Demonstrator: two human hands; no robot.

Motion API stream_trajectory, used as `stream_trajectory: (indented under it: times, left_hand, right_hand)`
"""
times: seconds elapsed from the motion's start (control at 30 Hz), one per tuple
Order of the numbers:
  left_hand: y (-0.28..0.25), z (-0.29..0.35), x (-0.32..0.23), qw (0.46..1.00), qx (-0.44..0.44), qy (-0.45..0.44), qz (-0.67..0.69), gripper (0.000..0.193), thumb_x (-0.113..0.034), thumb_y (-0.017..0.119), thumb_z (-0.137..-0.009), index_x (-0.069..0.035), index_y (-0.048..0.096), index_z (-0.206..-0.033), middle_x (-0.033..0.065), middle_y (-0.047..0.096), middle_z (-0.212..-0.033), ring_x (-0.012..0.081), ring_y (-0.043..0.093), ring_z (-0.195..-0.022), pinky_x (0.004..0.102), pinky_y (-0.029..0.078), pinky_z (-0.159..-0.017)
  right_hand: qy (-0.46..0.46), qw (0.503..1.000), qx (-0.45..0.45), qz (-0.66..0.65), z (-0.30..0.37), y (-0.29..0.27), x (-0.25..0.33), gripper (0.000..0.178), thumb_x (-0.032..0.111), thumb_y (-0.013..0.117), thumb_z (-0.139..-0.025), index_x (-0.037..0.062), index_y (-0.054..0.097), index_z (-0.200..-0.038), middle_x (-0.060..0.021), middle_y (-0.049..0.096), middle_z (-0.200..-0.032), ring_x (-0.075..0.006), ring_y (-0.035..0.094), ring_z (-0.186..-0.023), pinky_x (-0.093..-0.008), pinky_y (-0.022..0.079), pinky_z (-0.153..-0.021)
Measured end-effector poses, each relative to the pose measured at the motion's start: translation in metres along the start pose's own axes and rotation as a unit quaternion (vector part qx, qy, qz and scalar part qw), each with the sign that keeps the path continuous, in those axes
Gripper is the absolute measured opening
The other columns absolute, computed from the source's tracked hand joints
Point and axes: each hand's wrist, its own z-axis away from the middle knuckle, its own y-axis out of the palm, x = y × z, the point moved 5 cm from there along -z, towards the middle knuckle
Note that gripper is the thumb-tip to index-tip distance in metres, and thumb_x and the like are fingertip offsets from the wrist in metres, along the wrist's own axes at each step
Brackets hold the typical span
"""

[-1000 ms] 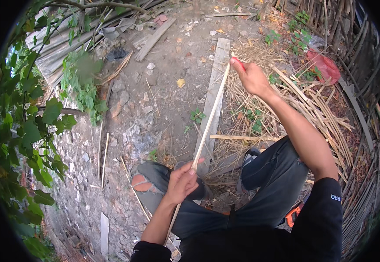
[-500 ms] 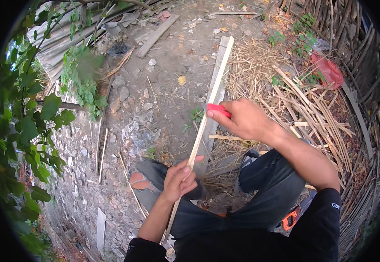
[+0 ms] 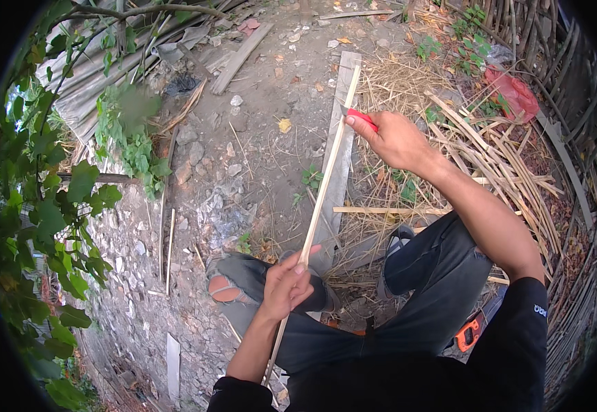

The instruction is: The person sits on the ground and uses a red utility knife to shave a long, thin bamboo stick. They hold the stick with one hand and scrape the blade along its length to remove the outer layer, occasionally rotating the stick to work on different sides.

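A long, pale wooden strip (image 3: 327, 185) slants from my lap up to the far end of a grey plank (image 3: 334, 147) lying on the ground. My left hand (image 3: 287, 287) is closed round the strip's lower part, with the index finger stretched out beside it. In my right hand (image 3: 398, 141) is a knife (image 3: 364, 119) with a red handle. Its blade lies against the strip near the far end. The strip's tail passes below my left hand along my thigh.
Split wooden strips (image 3: 497, 151) are piled on straw to the right, by a red plastic bag (image 3: 512, 93). An orange-handled saw (image 3: 469, 335) lies beside my right leg. Leafy vines (image 3: 58, 220) hang at the left. Another board (image 3: 242, 58) lies farther off.
My right hand has slid the knife up along the strip, away from me. The left hand keeps its hold, and the whole view has shifted slightly.
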Motion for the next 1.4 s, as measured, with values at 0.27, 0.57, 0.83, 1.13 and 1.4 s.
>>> stream_trajectory:
  times: [0.27,0.57,0.83,1.13,1.4]
  left_hand:
    - [-0.006,-0.003,-0.002,0.999,-0.027,0.018,0.025,0.05,-0.018,0.045,-0.111,0.005,0.042,-0.155,-0.0065,0.03,-0.06,0.0029,0.022,-0.046,0.0217,0.023,-0.044]
    - [0.0,0.003,0.005,1.0,0.004,-0.024,-0.02,0.049,-0.016,0.047,-0.111,0.003,0.042,-0.156,-0.0067,0.03,-0.063,0.0032,0.024,-0.049,0.0225,0.024,-0.047]
    - [0.011,0.002,0.007,0.996,0.084,-0.008,-0.004,0.05,-0.019,0.043,-0.112,0.007,0.04,-0.154,-0.0062,0.029,-0.061,0.0035,0.024,-0.047,0.022,0.024,-0.046]
    - [0.014,-0.004,0.007,0.995,0.087,-0.041,0.015,0.053,-0.029,0.038,-0.113,0.006,0.043,-0.152,-0.0035,0.033,-0.059,0.0054,0.028,-0.043,0.0225,0.025,-0.044]
    - [0.006,-0.009,0.008,0.998,0.012,0.017,-0.051,0.048,-0.02,0.049,-0.109,0.007,0.044,-0.149,0.0065,0.059,-0.071,0.0078,0.044,-0.044,0.0209,0.036,-0.043]
  right_hand:
    - [-0.177,0.968,0.163,0.07,0.077,0.083,0.068,0.064,0.062,0.05,-0.103,0.0031,0.076,-0.097,-0.0239,0.071,-0.076,-0.0452,0.072,-0.08,-0.0545,0.057,-0.077]
    - [0.09,0.991,-0.099,0.007,-0.045,-0.023,-0.061,0.086,0.069,0.04,-0.104,-0.0064,0.068,-0.076,-0.0272,0.066,-0.069,-0.0453,0.07,-0.077,-0.0524,0.053,-0.081]
    - [0.113,0.859,-0.214,-0.451,-0.034,-0.068,-0.141,0.068,0.067,0.05,-0.102,0.0023,0.067,-0.093,0.0043,0.037,-0.052,-0.0087,0.034,-0.04,-0.0306,0.024,-0.041]
    - [-0.003,0.868,-0.065,-0.492,-0.02,-0.009,-0.037,0.031,0.034,0.071,-0.102,0.007,0.067,-0.088,0.0092,0.043,-0.054,-0.0024,0.034,-0.042,-0.0256,0.023,-0.041]
    - [-0.028,0.955,-0.013,-0.295,0.002,0.029,0.004,0.032,0.033,0.079,-0.093,0.0028,0.07,-0.087,0.0025,0.055,-0.061,-0.0078,0.049,-0.058,-0.0319,0.042,-0.056]
